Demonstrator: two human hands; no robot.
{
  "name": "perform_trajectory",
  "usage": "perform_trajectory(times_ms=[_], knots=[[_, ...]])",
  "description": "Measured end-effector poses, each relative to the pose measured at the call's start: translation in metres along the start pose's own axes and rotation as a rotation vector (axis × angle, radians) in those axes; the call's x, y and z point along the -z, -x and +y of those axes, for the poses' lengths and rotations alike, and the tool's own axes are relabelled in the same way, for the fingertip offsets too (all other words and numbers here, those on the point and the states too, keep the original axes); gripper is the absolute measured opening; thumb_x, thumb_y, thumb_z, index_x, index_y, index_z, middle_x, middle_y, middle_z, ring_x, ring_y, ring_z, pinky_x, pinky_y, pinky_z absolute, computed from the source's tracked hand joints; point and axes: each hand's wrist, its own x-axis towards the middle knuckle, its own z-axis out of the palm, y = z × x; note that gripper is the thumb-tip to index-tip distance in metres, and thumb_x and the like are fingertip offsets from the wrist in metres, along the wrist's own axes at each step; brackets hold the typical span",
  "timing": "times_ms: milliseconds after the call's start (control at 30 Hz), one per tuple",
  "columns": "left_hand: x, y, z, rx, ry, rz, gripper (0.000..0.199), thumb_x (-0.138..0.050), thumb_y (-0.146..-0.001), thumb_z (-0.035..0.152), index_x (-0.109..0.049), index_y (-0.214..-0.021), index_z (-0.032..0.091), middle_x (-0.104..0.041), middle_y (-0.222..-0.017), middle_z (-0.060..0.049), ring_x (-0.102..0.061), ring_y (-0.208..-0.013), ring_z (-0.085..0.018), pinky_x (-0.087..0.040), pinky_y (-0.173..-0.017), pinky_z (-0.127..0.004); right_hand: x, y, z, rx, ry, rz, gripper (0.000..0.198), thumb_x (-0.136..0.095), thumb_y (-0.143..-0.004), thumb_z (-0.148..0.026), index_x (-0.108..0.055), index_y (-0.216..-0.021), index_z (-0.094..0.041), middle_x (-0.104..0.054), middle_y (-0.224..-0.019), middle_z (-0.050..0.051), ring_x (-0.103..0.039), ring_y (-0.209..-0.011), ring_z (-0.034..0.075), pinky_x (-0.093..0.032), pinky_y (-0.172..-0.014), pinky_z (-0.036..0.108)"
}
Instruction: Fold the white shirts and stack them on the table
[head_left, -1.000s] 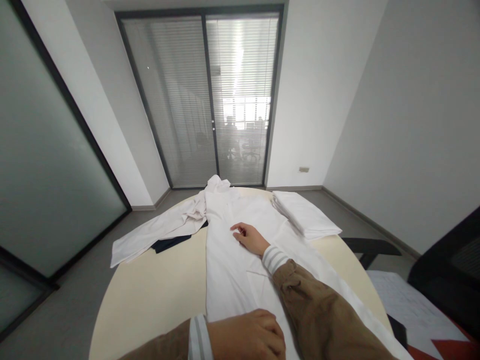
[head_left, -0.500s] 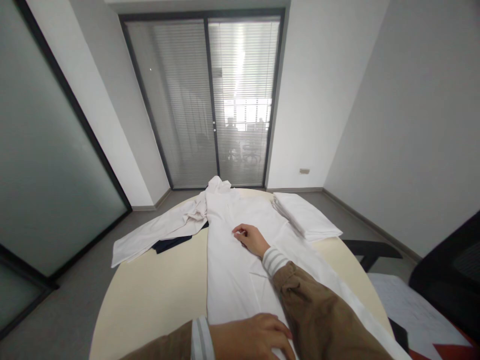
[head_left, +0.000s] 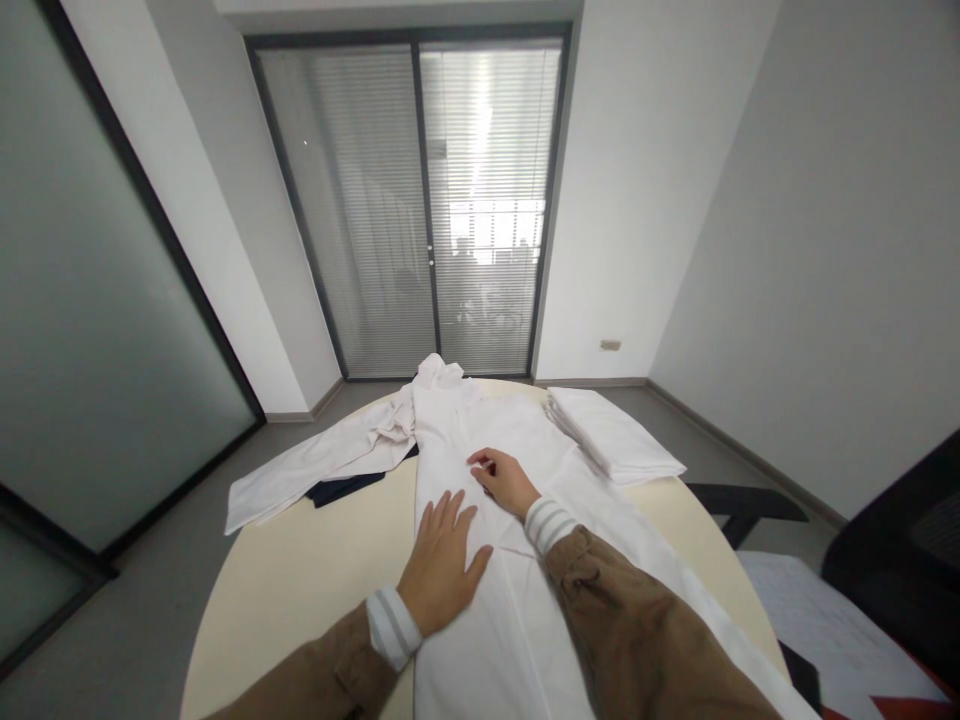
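A long white coat (head_left: 499, 620) with a collar lies lengthwise over the round table, one sleeve (head_left: 315, 470) stretched out to the left. My left hand (head_left: 442, 565) rests flat on the coat's left edge, its fingers spread and pointing away from me. Further up, my right hand (head_left: 504, 482) is curled on the middle of the coat, thumb and forefinger tips drawn close together at the cloth. How much fabric lies between those fingertips is hard to make out.
On the table's (head_left: 300, 590) far right sits a folded white cloth stack (head_left: 611, 435). Dark blue fabric (head_left: 345, 488) pokes out under the left sleeve. A black chair (head_left: 900, 540) with papers (head_left: 832, 610) on it stands at the right. Behind are glass doors (head_left: 480, 300) with blinds.
My left hand has moved from the near part of the coat forward and left to its edge, with the fingers now spread. My right hand has stayed in place.
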Motion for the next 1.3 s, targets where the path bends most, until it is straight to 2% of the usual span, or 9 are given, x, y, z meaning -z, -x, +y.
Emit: perform_trajectory(times_ms=[167,300,500,600,733,933,1100,1200,1300], knots=[[-0.015,0.005,-0.004,0.032,-0.142,-0.13,0.064,-0.033,-0.1,0.051,-0.036,-0.152,0.015,-0.025,-0.162,-0.015,-0.016,-0.15,-0.036,-0.018,-0.119,-0.061,-0.001,0.002,-0.002,0.084,0.166,0.012,0.021,-0.058,-0.087,-0.021,-0.074,-0.1,-0.02,-0.064,-0.1,0.006,-0.057,-0.069,0.012,-0.048,-0.076,0.028],[-0.016,0.007,-0.002,0.047,-0.172,-0.115,0.066,-0.031,-0.1,0.054,-0.035,-0.154,0.016,-0.023,-0.162,-0.015,-0.014,-0.15,-0.039,-0.017,-0.117,-0.065,-0.001,0.004,-0.004,0.09,0.271,-0.007,0.024,-0.055,-0.09,-0.021,-0.074,-0.104,-0.021,-0.064,-0.104,0.006,-0.058,-0.07,0.012,-0.047,-0.081,0.029],[-0.018,0.007,-0.003,0.062,-0.18,-0.103,0.071,-0.033,-0.098,0.058,-0.03,-0.156,0.019,-0.021,-0.163,-0.014,-0.01,-0.149,-0.044,-0.016,-0.115,-0.068,0.001,0.007,-0.008,0.114,0.444,-0.042,0.032,-0.052,-0.094,-0.022,-0.068,-0.122,-0.022,-0.062,-0.115,0.011,-0.056,-0.104,0.021,-0.042,-0.095,0.033],[-0.017,0.007,-0.005,0.054,-0.176,-0.122,0.071,-0.033,-0.098,0.059,-0.029,-0.156,0.019,-0.019,-0.164,-0.014,-0.01,-0.149,-0.044,-0.016,-0.115,-0.069,0.004,0.008,-0.013,0.119,0.592,-0.108,0.036,-0.048,-0.097,-0.027,-0.066,-0.128,-0.026,-0.06,-0.122,0.012,-0.053,-0.108,0.025,-0.039,-0.098,0.038],[-0.008,0.004,-0.009,0.033,-0.167,-0.188,0.073,-0.033,-0.097,0.061,-0.026,-0.157,0.02,-0.016,-0.164,-0.013,-0.009,-0.149,-0.044,-0.015,-0.115,-0.069,0.021,0.009,-0.017,0.112,0.677,-0.242,0.048,-0.046,-0.097,-0.032,-0.051,-0.144,-0.024,-0.057,-0.132,0.015,-0.052,-0.113,0.028,-0.038,-0.099,0.041],[0.01,-0.005,-0.027,-0.002,-0.155,-0.34,0.076,-0.03,-0.097,0.064,-0.019,-0.158,0.021,-0.009,-0.165,-0.012,-0.003,-0.15,-0.041,-0.012,-0.116,-0.066,0.061,0.031,-0.006,-0.099,0.856,-0.269,0.061,-0.051,-0.093,-0.049,-0.045,-0.148,-0.024,-0.043,-0.15,0.018,-0.04,-0.132,0.04,-0.034,-0.102,0.055],[0.014,-0.007,-0.041,-0.018,-0.118,-0.442,0.078,-0.029,-0.096,0.066,-0.014,-0.159,0.022,-0.003,-0.165,-0.011,0.003,-0.15,-0.041,-0.008,-0.117,-0.065,0.082,0.054,0.004,-0.139,0.787,-0.338,0.066,-0.041,-0.096,-0.057,-0.036,-0.153,-0.025,-0.029,-0.161,0.014,-0.027,-0.146,0.036,-0.026,-0.112,0.052],[0.018,-0.005,-0.044,-0.019,-0.106,-0.475,0.078,-0.033,-0.096,0.064,-0.015,-0.159,0.022,-0.004,-0.165,-0.011,0.003,-0.15,-0.04,-0.007,-0.117,-0.066,0.096,0.06,-0.003,-0.051,0.761,-0.344,0.054,-0.048,-0.095,-0.046,-0.051,-0.143,-0.022,-0.045,-0.151,0.016,-0.042,-0.137,0.031,-0.036,-0.108,0.043],[0.021,-0.003,-0.041,-0.021,-0.123,-0.453,0.076,-0.038,-0.095,0.062,-0.021,-0.158,0.022,-0.011,-0.165,-0.012,-0.002,-0.151,-0.039,-0.01,-0.117,-0.066,0.113,0.065,-0.018,-0.171,0.886,-0.209,0.036,-0.051,-0.094,-0.037,-0.068,-0.12,-0.018,-0.066,-0.122,0.018,-0.063,-0.112,0.029,-0.047,-0.092,0.038]])
